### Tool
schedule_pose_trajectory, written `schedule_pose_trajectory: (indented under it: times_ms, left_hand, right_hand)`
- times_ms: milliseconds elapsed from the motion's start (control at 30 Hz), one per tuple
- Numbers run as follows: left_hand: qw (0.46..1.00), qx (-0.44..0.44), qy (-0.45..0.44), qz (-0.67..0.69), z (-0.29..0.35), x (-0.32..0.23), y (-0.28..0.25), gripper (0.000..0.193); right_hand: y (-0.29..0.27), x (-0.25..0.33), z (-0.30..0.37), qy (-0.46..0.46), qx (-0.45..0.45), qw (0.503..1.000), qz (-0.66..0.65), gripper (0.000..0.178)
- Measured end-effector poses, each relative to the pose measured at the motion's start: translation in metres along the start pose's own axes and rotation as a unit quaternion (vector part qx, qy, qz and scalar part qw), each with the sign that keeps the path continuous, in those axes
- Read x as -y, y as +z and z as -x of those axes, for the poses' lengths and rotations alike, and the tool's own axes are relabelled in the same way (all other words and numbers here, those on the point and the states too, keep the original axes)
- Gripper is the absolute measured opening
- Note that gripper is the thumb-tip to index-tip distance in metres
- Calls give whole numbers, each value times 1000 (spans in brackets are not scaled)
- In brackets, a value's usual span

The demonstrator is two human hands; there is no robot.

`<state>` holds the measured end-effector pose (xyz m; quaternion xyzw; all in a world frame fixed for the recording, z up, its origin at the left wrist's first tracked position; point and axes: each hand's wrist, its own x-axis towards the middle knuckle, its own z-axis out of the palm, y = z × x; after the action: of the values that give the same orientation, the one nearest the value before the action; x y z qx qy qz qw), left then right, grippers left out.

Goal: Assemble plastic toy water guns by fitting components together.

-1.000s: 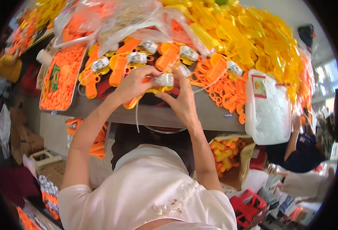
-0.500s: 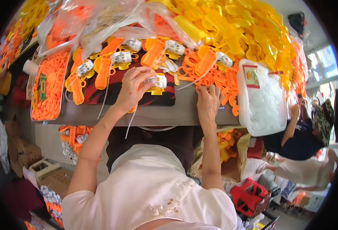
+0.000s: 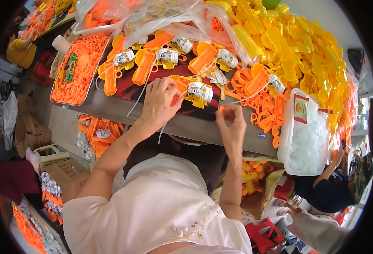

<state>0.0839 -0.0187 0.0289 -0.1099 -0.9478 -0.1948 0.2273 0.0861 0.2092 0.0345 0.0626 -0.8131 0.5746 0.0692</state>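
My left hand point(image 3: 161, 101) closes around the handle end of an orange and yellow plastic toy housing point(image 3: 185, 83), which lies on the dark red and black mat point(image 3: 129, 77). A white motor mechanism point(image 3: 200, 90) sits at the right end of the housing. Below my left palm hangs a thin white tube point(image 3: 163, 132). To the right, my right hand point(image 3: 232, 122) pinches a small orange piece point(image 3: 222, 109) above the table edge, apart from the housing. Loose orange plastic parts point(image 3: 267, 112) lie just beyond that hand.
Several similar housings with white mechanisms point(image 3: 167, 56) line the far side of the mat. A tray of orange rings point(image 3: 107, 42) stands left; a white tub point(image 3: 284, 158) of clear pieces stands right. Yellow parts point(image 3: 279, 38) pile up behind. A person point(image 3: 322, 192) is at the right.
My view has shifted, moving the scene rightward. My right hand has drawn back from the orange parts with its fingertips pinched. My left hand has moved from the mechanism to the housing's handle end.
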Motion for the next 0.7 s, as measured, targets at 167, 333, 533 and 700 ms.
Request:
schedule_pose_trajectory:
  times_ms: [167, 333, 533, 700]
  left_hand:
    - [999, -27, 20, 7, -1, 3, 2, 18]
    - [995, -55, 68, 42, -25, 14, 2, 17]
    - [976, -21, 67, 206, -8, 30, 29, 26]
    - [980, -67, 43, 182, -4, 15, 31, 26]
  right_hand:
    - [25, -18, 16, -60, 20, 996, 64, 29]
    - [19, -28, 27, -181, -52, 935, 299, 21]
    - [23, -20, 31, -167, -69, 949, 259, 26]
    - [64, 8, 28, -246, -42, 942, 223, 33]
